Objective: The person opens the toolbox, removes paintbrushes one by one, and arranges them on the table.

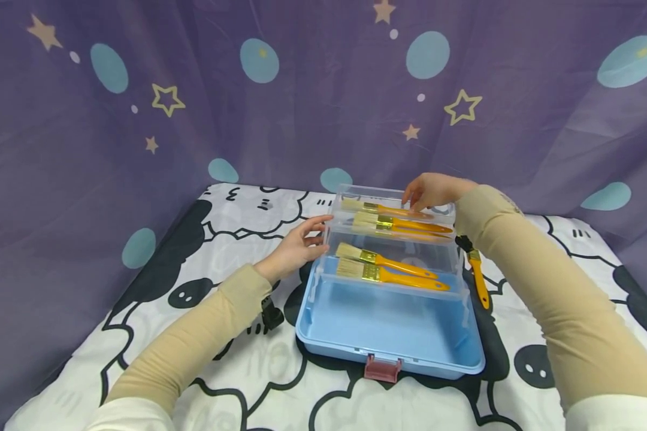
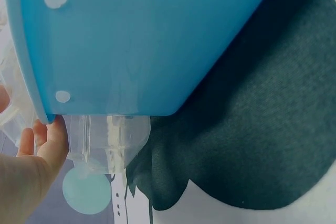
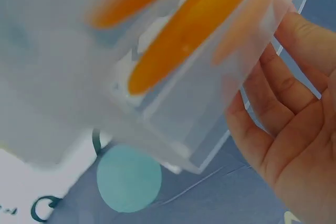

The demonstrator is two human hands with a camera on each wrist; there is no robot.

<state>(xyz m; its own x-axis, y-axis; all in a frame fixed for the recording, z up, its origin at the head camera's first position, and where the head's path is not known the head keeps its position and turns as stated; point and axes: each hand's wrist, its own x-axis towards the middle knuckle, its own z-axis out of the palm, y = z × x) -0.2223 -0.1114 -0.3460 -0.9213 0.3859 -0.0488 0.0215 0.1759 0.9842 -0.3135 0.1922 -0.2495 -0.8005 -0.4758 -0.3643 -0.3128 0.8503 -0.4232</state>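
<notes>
A light blue toolbox (image 1: 390, 323) lies open, with clear plastic trays (image 1: 366, 190) stepped up behind its base. Several paintbrushes (image 1: 393, 278) with orange handles and pale bristles lie across the trays. At the trays' left end, my left hand (image 1: 296, 248) has its fingers spread, the tips right at the clear edge; the left wrist view shows them near the blue rim (image 2: 32, 77). My right hand (image 1: 437, 188) reaches over the top tray's back right corner, fingers loosely bent. Seen from the right wrist, its fingertips (image 3: 239, 106) meet the tray's wall, beside orange handles (image 3: 184, 40).
Another paintbrush (image 1: 480, 281) rests on the cloth right of the toolbox, under my right forearm. A reddish latch (image 1: 381, 368) hangs at the front. The sheep-patterned cloth (image 1: 248, 359) covers the surface, and a purple curtain (image 1: 313, 120) hangs behind.
</notes>
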